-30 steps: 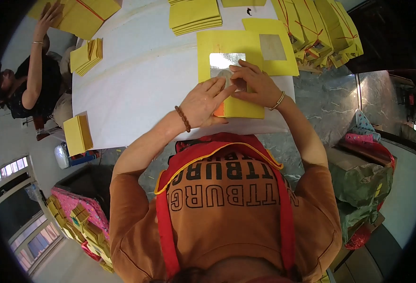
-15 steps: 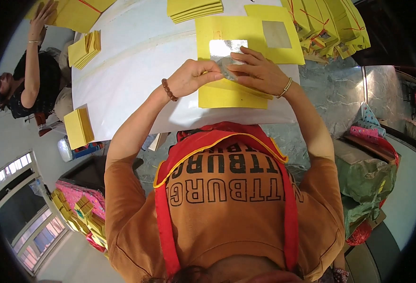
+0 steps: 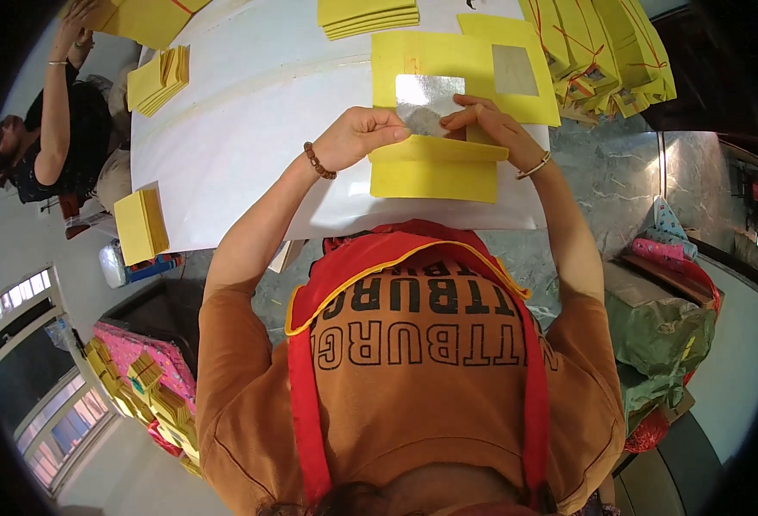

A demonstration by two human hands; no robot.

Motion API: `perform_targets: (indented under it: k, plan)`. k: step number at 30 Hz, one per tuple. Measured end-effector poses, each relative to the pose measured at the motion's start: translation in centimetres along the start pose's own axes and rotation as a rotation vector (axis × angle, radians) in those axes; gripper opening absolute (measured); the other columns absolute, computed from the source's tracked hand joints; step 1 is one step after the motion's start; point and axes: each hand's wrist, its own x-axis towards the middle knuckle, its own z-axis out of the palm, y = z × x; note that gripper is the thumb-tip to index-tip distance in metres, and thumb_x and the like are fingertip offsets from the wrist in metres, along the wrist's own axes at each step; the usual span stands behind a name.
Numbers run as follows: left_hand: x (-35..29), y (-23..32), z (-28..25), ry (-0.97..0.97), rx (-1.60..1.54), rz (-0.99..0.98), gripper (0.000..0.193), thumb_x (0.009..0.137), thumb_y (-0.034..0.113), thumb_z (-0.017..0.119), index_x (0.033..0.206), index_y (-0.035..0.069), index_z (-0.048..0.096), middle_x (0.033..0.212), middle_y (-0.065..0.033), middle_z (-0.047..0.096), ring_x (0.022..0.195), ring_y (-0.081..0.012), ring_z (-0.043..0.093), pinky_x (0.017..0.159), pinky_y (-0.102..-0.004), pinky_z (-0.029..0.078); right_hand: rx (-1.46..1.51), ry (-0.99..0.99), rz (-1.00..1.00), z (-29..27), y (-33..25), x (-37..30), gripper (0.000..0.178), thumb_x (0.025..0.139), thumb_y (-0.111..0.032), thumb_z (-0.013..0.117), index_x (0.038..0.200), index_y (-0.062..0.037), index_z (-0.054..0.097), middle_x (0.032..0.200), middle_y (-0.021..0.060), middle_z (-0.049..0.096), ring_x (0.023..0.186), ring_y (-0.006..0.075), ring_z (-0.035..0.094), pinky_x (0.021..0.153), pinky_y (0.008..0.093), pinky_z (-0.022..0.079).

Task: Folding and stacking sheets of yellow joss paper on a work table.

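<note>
A yellow paper sheet (image 3: 435,182) lies before me at the near table edge, its lower part folded up into a raised flap. On its upper half rests a shiny silver foil square (image 3: 426,90). My left hand (image 3: 357,140) is closed in a pinch at the left part of the flap, by the foil's lower left corner. At the foil's right edge, my right hand (image 3: 499,129) bends its fingers over the flap and grips it; its thumb is hidden. Under these, to the right, is another yellow sheet (image 3: 474,30) bearing a grey square (image 3: 514,70).
Stacks of folded yellow paper lie at the table's far side (image 3: 366,17) and left edge (image 3: 142,228). Tied yellow bundles (image 3: 598,52) stand at the far right. A co-worker (image 3: 61,129) is at the left. A green bag (image 3: 659,322) sits right of me.
The yellow flap has risen toward the foil. My right hand has drawn back from lying spread over the foil to its right edge, fingers now bent. The view has shifted slightly.
</note>
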Motion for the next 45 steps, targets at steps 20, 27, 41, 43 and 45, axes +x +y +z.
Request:
perform_targets:
  k: [20,27,41,43,45]
  plan:
    - [-0.6,-1.0,0.6,0.161,0.108,0.093,0.021,0.09,0.024,0.055,0.096,0.004,0.057,0.075,0.0026,0.056,0.066,-0.0053,0.049,0.057,-0.0212,0.041,0.096,0.056,0.18,0.6,0.3,-0.7,0.044,0.079,-0.023,0.064,0.118,-0.0056,0.054,0.129,0.0061,0.046,0.127,0.0216,0.033,0.104,0.0369,0.026]
    - [-1.6,1.2,3.3,0.007,1.102,0.53,0.036,0.082,0.016,0.057,0.117,0.017,0.053,0.112,-0.0088,0.051,0.087,-0.0271,0.057,0.07,-0.0346,0.049,-0.32,-0.145,-0.085,-0.3,-0.2,-0.1,0.04,0.069,-0.019,0.071,0.106,-0.0089,0.061,0.124,0.0026,0.052,0.132,0.0266,0.023,0.108,0.0416,0.021]
    - [-2.2,1.4,3.1,-0.104,1.18,0.611,0.049,0.072,0.023,0.069,0.117,0.011,0.053,0.109,-0.0069,0.053,0.094,-0.0249,0.05,0.083,-0.0341,0.044,0.01,-0.165,-0.105,-1.3,0.4,-0.1,0.086,0.065,-0.075,0.052,0.121,-0.0095,0.053,0.123,0.0054,0.054,0.135,0.0245,0.021,0.11,0.0421,0.014]
    - [-2.2,1.4,2.6,-0.106,1.121,0.655,0.033,0.078,0.022,0.064,0.107,0.008,0.054,0.107,-0.0084,0.055,0.089,-0.0256,0.053,0.077,-0.0346,0.047,0.024,-0.173,-0.094,-1.4,0.3,-0.1,0.087,0.065,-0.075,0.052,0.121,-0.0089,0.053,0.125,0.0057,0.052,0.135,0.0237,0.02,0.11,0.041,0.015]
    - [-2.2,1.9,2.5,-0.092,1.042,0.622,0.024,0.08,0.02,0.06,0.1,0.007,0.053,0.106,-0.0093,0.056,0.083,-0.0268,0.055,0.073,-0.0352,0.048,0.078,-0.179,-0.091,-1.3,0.4,-0.1,0.087,0.065,-0.075,0.052,0.122,-0.0086,0.052,0.126,0.0064,0.051,0.134,0.0238,0.023,0.109,0.0403,0.016]
